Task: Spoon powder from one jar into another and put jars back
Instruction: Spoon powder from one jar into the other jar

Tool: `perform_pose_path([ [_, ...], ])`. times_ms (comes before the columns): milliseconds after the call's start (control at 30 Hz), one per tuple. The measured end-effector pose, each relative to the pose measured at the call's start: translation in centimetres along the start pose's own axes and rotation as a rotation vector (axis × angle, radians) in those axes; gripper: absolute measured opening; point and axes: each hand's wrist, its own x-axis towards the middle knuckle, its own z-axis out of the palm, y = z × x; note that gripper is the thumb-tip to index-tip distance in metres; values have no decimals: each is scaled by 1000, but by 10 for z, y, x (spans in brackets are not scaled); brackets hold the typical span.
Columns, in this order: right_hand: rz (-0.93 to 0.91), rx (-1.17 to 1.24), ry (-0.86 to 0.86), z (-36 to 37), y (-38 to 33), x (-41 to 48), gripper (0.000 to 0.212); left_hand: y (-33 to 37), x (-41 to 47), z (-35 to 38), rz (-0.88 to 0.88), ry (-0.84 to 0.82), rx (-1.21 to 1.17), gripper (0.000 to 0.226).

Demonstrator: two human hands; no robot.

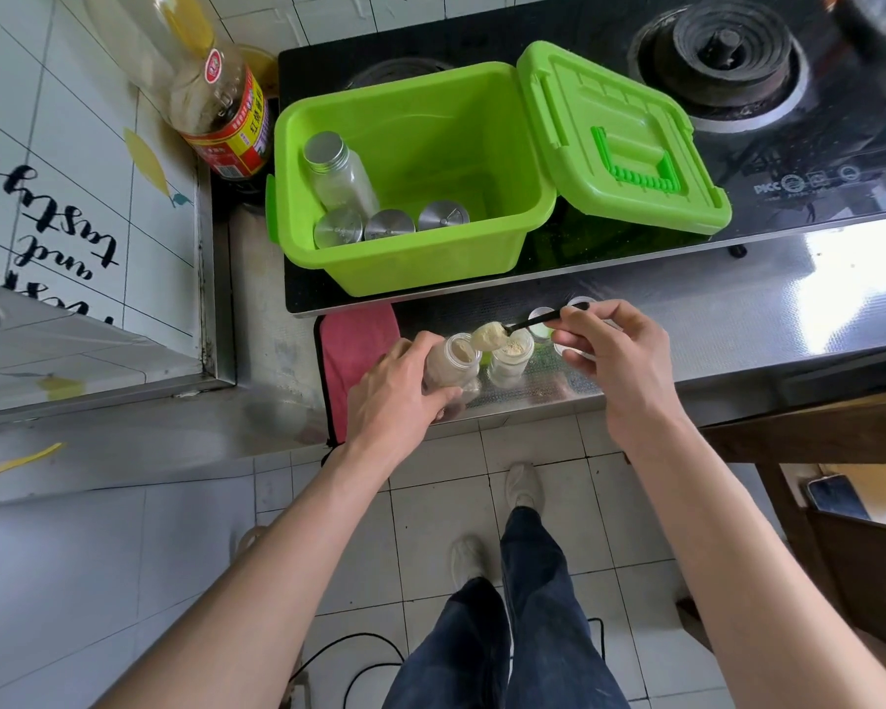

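Observation:
Two small clear jars of pale powder stand open at the counter's front edge. My left hand [397, 383] grips the left jar [455, 363] around its side. The right jar [511, 361] stands free beside it. My right hand [607, 345] pinches a black spoon [525, 323] by its handle. The spoon's bowl carries a heap of yellowish powder [488, 336] and hovers between the two jar mouths. Two clear lids [543, 319] lie on the counter behind the jars, partly hidden by my right hand.
An open green plastic box [482, 145] sits on the black gas hob [788, 161], holding several metal-lidded jars [338, 171]; its lid [630, 140] hangs to the right. A sauce bottle [221, 110] stands at the left wall. A pink cloth [354, 345] lies left of my hand.

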Motion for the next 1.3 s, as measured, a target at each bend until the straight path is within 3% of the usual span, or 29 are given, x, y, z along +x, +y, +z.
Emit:
perform_pose_path([
  [667, -32, -58, 95, -18, 1, 10, 23, -2, 1, 1, 11, -3, -9, 49],
  [900, -114, -185, 109, -15, 5, 15, 20, -2, 0, 0, 11, -5, -11, 49],
  [1067, -338, -506, 114, -5, 10, 18, 13, -2, 0, 0, 3, -5, -25, 48],
  [1300, -699, -1122, -103, 11, 16, 7, 6, -2, 0, -1, 12, 1, -19, 48],
])
